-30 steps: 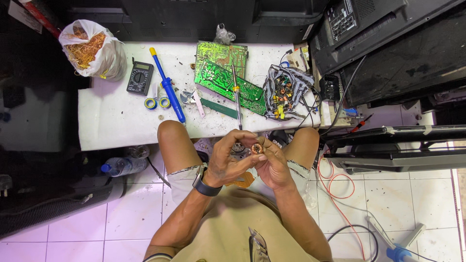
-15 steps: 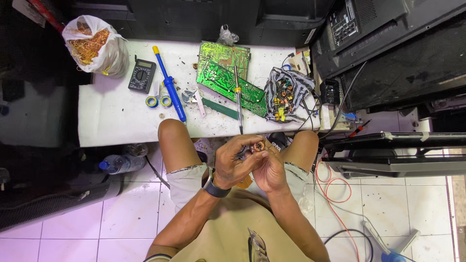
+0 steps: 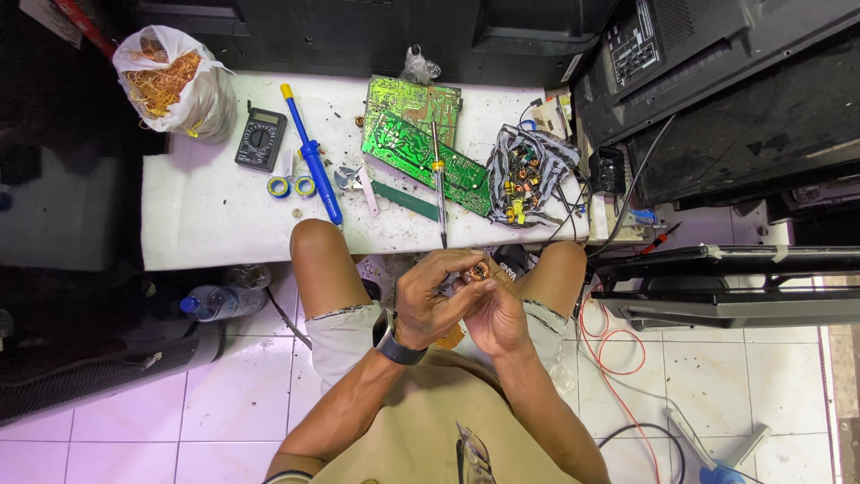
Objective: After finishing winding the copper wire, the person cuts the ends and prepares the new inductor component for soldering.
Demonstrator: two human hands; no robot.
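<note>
Small copper-wound coil [image 3: 477,270] between fingertips.

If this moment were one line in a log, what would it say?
left hand: holds copper coil | right hand: on same coil | place: above lap, near white table | nearby: green circuit boards, soldering iron
</note>
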